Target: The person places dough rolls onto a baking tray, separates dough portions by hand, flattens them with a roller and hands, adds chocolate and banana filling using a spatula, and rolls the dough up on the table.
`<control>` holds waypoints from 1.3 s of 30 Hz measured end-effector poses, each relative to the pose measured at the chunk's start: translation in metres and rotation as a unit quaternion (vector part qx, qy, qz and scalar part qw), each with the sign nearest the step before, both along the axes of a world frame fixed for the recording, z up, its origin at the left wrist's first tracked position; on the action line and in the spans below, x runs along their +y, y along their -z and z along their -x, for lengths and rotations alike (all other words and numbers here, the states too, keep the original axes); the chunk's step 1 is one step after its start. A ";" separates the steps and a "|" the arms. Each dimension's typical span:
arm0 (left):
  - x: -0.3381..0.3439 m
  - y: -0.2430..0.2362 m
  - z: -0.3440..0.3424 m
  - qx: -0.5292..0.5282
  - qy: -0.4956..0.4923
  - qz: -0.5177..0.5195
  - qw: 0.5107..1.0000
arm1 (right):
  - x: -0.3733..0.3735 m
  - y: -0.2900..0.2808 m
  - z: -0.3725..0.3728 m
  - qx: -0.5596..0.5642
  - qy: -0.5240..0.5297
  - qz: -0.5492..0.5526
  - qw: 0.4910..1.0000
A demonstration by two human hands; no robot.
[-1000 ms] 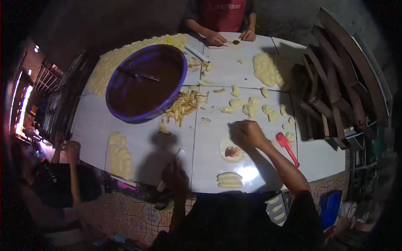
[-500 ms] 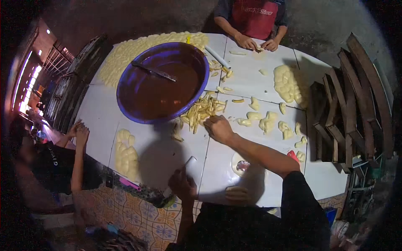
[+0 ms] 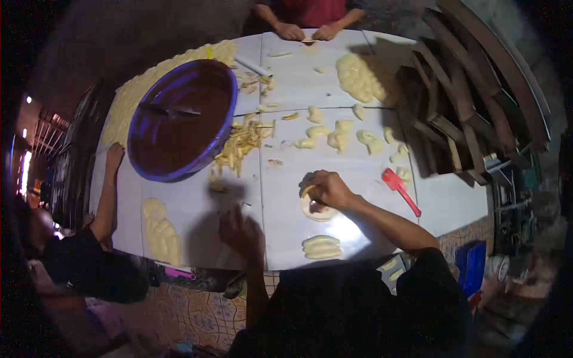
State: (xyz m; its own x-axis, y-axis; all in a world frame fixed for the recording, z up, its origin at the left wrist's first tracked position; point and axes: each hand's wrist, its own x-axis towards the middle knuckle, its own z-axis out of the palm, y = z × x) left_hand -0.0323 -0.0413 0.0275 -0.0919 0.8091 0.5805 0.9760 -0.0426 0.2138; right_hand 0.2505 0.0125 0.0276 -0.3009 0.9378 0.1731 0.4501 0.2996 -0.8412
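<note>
My right hand [image 3: 327, 190] is closed at the upper edge of a flattened dough round [image 3: 315, 215], with what looks like a banana piece [image 3: 310, 192] in its fingers. Dark filling lies in the middle of the round, partly hidden by the hand. In deep shadow to the left, my left hand [image 3: 242, 234] hovers over or rests on the table [image 3: 280, 197]; its grip is too dark to read. Several shaped dough rolls [image 3: 321, 247] lie together near the front edge. Beyond my hands is a heap of banana pieces [image 3: 240, 146].
A purple basin [image 3: 230, 125] of brown liquid, a long tool across it, stands at left. Dough lumps [image 3: 340, 136] are scattered at right, near a red scraper [image 3: 401, 190]. Wooden trays [image 3: 441, 128] are stacked at far right. Co-workers' hands [image 3: 307, 32] are across the table and at left.
My right hand has moved from the banana heap back to the dough round. The view has shifted. The white rod at my left hand no longer shows clearly. The left co-worker's arm has reached farther forward.
</note>
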 end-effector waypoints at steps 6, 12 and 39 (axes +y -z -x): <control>0.029 0.015 -0.067 -0.192 0.364 0.104 0.905 | -0.033 0.012 -0.007 -0.059 0.059 -0.082 0.993; 0.040 0.035 -0.100 -0.133 0.309 0.129 0.933 | -0.025 0.033 -0.013 -0.082 0.052 -0.063 0.993; -0.012 0.021 -0.084 -0.110 0.401 0.108 0.903 | -0.093 0.039 -0.009 -0.057 0.012 -0.114 0.992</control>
